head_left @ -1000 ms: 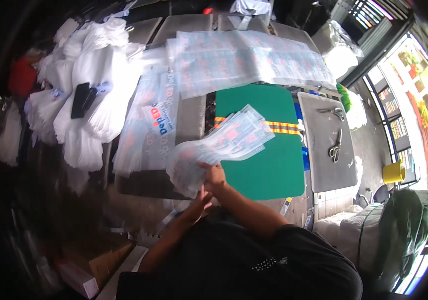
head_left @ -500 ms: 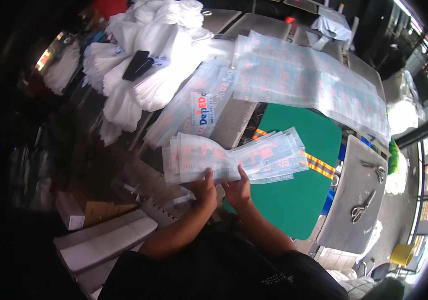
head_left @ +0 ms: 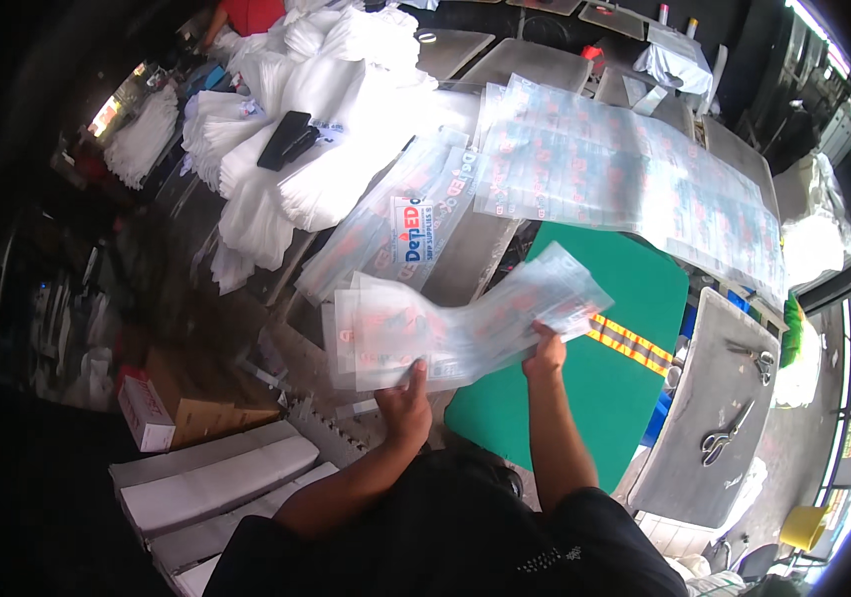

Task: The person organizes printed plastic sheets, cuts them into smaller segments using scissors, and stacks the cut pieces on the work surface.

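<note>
A stack of translucent printed sheets (head_left: 445, 338) hangs between my two hands, above the near-left part of a green board (head_left: 604, 398). My left hand (head_left: 407, 403) pinches its lower edge, thumb on top and fingers hidden beneath. Farther right, my right hand (head_left: 545, 353) grips the same stack near its right end, thumb over the sheets. The stack sags in the middle and its layers fan out at both ends. An orange and yellow striped band (head_left: 634, 345) crosses the board.
Long printed sheets (head_left: 634, 164) cover the tables beyond the board. White cloth bundles (head_left: 346, 109) with a black object (head_left: 286, 139) on top fill the far left. Scissors (head_left: 727, 435) lie on a grey board (head_left: 689, 468) at right. Cartons (head_left: 196, 408) stand at near left. A person in red (head_left: 251, 15) is at the back.
My right hand has slid right along the stack to near its right end, away from my left hand. The sheets' right part has risen slightly and overlaps more evenly.
</note>
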Tool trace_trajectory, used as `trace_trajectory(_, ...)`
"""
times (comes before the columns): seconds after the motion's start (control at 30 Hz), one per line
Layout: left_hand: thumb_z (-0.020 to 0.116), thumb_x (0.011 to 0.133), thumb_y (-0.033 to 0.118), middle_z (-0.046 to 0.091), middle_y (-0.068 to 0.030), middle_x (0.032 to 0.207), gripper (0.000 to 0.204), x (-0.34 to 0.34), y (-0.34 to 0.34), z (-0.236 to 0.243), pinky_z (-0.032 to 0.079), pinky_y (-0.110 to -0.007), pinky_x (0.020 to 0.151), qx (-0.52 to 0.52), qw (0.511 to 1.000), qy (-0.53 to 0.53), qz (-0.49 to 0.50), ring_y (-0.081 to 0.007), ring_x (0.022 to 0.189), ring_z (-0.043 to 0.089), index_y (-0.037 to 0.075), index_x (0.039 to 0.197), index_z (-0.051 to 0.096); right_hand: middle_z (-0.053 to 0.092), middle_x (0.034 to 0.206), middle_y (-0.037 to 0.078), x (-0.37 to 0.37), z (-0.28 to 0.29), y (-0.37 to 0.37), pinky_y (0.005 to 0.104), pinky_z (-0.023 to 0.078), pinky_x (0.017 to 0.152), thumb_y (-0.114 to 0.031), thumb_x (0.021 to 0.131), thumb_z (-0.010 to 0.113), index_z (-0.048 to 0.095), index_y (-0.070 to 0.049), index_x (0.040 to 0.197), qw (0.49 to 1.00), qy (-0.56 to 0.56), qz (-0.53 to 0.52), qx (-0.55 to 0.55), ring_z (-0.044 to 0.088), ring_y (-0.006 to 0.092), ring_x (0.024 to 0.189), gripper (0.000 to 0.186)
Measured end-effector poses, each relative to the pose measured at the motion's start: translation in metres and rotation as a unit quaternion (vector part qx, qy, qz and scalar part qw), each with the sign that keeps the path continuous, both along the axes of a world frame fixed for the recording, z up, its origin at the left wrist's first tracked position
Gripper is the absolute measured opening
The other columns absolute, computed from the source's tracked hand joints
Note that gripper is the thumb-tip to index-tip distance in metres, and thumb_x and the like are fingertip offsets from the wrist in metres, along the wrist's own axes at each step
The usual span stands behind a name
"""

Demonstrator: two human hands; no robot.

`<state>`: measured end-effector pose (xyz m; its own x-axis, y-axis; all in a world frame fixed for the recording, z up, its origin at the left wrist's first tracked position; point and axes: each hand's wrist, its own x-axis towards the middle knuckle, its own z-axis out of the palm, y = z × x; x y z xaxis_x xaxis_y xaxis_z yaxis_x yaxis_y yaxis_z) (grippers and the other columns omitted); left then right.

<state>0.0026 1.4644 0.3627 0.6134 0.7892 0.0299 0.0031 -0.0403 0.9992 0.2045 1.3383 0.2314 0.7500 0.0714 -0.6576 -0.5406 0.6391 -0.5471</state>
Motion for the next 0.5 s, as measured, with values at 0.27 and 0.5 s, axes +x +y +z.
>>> trace_trajectory(0.27,0.064,0.089,0.014,0.059,-0.0117,0.106,0.039,0.034,0.004,-0.019,0.046,-0.035,0.083,-0.142,0.983,-0.119,-0.017,-0.0203,0.097,0.056,-0.007,0.118,0.049,0.051,0.129,0.017,0.000,0.049,-0.068,0.0431,0.042,0.100,-0.009,0.085,0.048,0.040,0.004,0.132,0.970,-0.209,-0.053,0.114,0.052,0.0310,0.118,0.050)
trace_trajectory(0.5,0.058,0.091,0.042,0.067,-0.0121,0.089,0.044,0.003,0.046,-0.101,0.053,-0.036,0.066,-0.385,0.851,0.310,-0.179,-0.0198,0.072,0.064,0.000,0.104,0.061,0.059,0.104,0.014,-0.061,-0.031,-0.098,0.0369,0.050,0.071,0.000,0.079,0.062,0.052,0.002,0.113,0.929,0.026,-0.230,-0.288,0.058,0.0276,0.094,0.036)
